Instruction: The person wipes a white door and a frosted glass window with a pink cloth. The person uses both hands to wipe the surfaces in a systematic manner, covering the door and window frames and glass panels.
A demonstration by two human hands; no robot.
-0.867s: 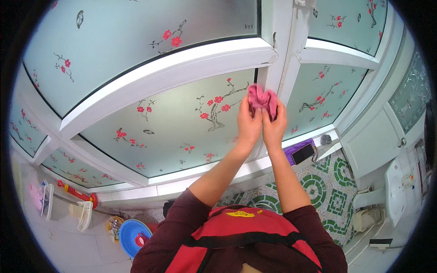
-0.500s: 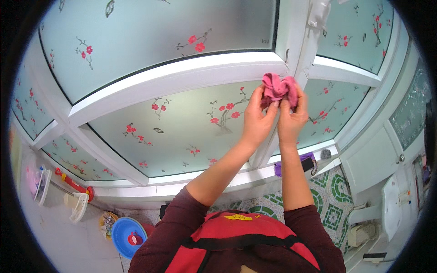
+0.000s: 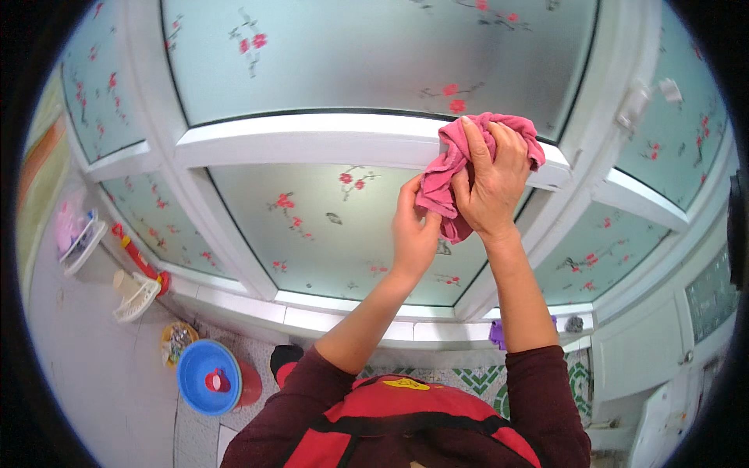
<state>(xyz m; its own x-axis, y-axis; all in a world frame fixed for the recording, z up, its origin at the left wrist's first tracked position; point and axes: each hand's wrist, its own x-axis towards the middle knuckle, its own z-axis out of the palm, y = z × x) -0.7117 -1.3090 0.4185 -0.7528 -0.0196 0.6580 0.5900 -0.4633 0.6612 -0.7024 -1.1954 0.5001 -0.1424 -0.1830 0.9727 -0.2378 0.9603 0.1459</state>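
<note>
A crumpled pink cloth (image 3: 445, 175) is in both my hands, in front of a white window frame (image 3: 312, 139). My right hand (image 3: 493, 183) presses the spread upper part of the cloth onto the frame's crossbar, near its right end. Lower down, my left hand (image 3: 415, 234) grips the hanging edge of the cloth between thumb and fingers. Frosted glass panes (image 3: 374, 74) with red blossoms and dark twigs lie above and below the bar. Part of the bar is hidden behind the cloth and my right hand.
At lower left stands a blue basin (image 3: 195, 374) with a red cup (image 3: 218, 381) in it, beside a basket (image 3: 178, 343) of small items. White wall shelves (image 3: 139, 300) hang above. A purple item (image 3: 497, 334) and a grey scrubber (image 3: 574, 324) lie on the tiled ledge (image 3: 351, 324). A white door (image 3: 640, 351) is at right.
The bunched cloth has been opened out and laid on the crossbar under my right hand. My left hand has moved lower, to the cloth's edge. The view has shifted too.
</note>
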